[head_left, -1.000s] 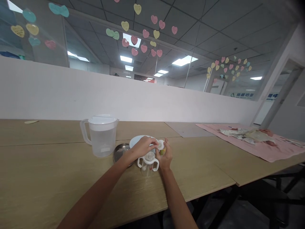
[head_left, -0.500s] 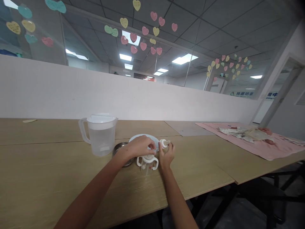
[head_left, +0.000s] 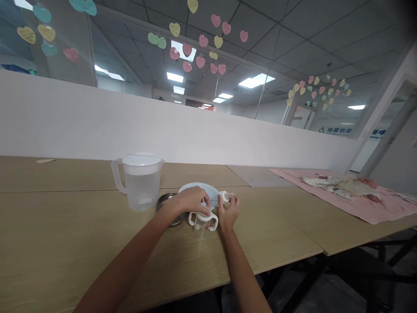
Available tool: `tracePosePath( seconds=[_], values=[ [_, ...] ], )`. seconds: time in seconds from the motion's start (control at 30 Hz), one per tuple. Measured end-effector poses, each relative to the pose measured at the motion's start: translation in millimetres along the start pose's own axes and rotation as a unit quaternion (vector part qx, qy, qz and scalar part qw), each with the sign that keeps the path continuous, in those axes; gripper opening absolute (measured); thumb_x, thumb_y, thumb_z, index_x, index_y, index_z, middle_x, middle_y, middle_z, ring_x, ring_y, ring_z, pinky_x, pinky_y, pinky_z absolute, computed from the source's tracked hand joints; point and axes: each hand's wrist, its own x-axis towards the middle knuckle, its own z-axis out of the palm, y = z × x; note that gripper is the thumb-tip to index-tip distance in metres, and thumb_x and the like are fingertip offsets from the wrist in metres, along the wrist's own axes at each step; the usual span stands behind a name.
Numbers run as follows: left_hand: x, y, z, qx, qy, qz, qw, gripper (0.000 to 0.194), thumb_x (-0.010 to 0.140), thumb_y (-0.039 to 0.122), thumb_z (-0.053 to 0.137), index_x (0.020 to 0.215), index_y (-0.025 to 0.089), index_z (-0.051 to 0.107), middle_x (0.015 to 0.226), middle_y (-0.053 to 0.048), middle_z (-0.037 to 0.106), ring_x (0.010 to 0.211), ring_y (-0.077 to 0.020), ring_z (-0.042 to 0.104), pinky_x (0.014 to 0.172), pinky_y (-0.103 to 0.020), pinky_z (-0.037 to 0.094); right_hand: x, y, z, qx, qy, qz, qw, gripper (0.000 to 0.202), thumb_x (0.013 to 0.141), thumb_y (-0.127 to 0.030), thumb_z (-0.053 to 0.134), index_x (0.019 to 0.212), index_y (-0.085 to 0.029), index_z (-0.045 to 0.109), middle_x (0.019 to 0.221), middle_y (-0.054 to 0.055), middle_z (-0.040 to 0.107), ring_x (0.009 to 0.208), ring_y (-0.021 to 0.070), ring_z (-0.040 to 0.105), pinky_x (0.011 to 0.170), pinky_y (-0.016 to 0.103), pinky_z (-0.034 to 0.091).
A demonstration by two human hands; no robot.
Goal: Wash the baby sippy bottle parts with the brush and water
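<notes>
A clear baby bottle (head_left: 200, 229) with a white collar and two white side handles stands upright at the table's middle. Over its mouth, my left hand (head_left: 194, 201) bends down with the fingertips drawn together. Whatever those fingers pinch, if anything, is hidden. To the right of the bottle, my right hand (head_left: 229, 214) grips a bottle nipple (head_left: 224, 196) in a white ring, its clear tip pointing right. Behind both hands lies a pale blue plate (head_left: 197, 185). A round metal dish (head_left: 162, 201) sits left of the bottle, partly covered by my left wrist.
A lidded plastic pitcher (head_left: 142, 187) holding clear liquid stands to the left. Far right, a pink cloth (head_left: 355, 208) carries a crumpled pale cloth bundle (head_left: 345, 187). A white wall (head_left: 182, 139) with glass above borders the table's back; its front edge runs along the lower right.
My left fingers have dropped a little, closer to the bottle's mouth. The right hand keeps the nipple in nearly the same place. The view has shifted slightly.
</notes>
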Motion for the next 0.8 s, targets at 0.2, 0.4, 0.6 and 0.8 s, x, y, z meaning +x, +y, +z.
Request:
tracePosePath(
  seconds=[0.2,0.4,0.6,0.8],
  values=[
    [2.3,-1.5,5.0,-0.015,0.009,0.004,1.0,0.023,0.061,0.03,0.065,0.082,0.02,0.07,0.08,-0.001,0.068,0.072,-0.0157,0.059,0.056,-0.02,0.037,0.4,-2.5,-1.2,0.022,0.012,-0.022,0.999,0.038,0.082,-0.056,0.048,0.086,-0.018,0.053,0.085,0.006,0.05,0.083,0.0207,0.049,0.077,0.032,0.038],
    [3.4,-4.6,3.0,-0.041,0.008,-0.002,0.999,0.025,0.059,0.028,0.067,0.082,0.017,0.071,0.08,-0.003,0.068,0.072,-0.0163,0.059,0.055,-0.02,0.038,-0.9,-8.2,-9.0,0.032,0.004,-0.037,0.999,0.035,0.085,-0.052,0.044,0.076,-0.019,0.05,0.074,0.003,0.051,0.075,0.0197,0.046,0.073,0.032,0.036],
    [6.4,-9.3,7.2,-0.048,0.009,-0.02,0.999,0.029,0.055,0.03,0.07,0.081,0.016,0.071,0.077,-0.003,0.068,0.064,-0.0152,0.058,0.053,-0.022,0.037,-4.4,-12.7,-15.6,0.1,-0.002,-0.134,0.986,0.031,0.087,-0.046,0.04,0.079,-0.019,0.052,0.074,0.005,0.053,0.08,0.0216,0.047,0.074,0.035,0.039],
    [6.3,-10.9,9.6,-0.036,0.008,0.0,0.999,0.023,0.059,0.03,0.066,0.076,0.015,0.068,0.071,-0.002,0.065,0.061,-0.014,0.055,0.05,-0.021,0.034,-12.4,-23.0,-17.3,0.159,-0.043,-0.215,0.963,0.026,0.084,-0.04,0.043,0.089,-0.017,0.055,0.082,0.007,0.059,0.081,0.0221,0.052,0.081,0.041,0.04]
  ],
)
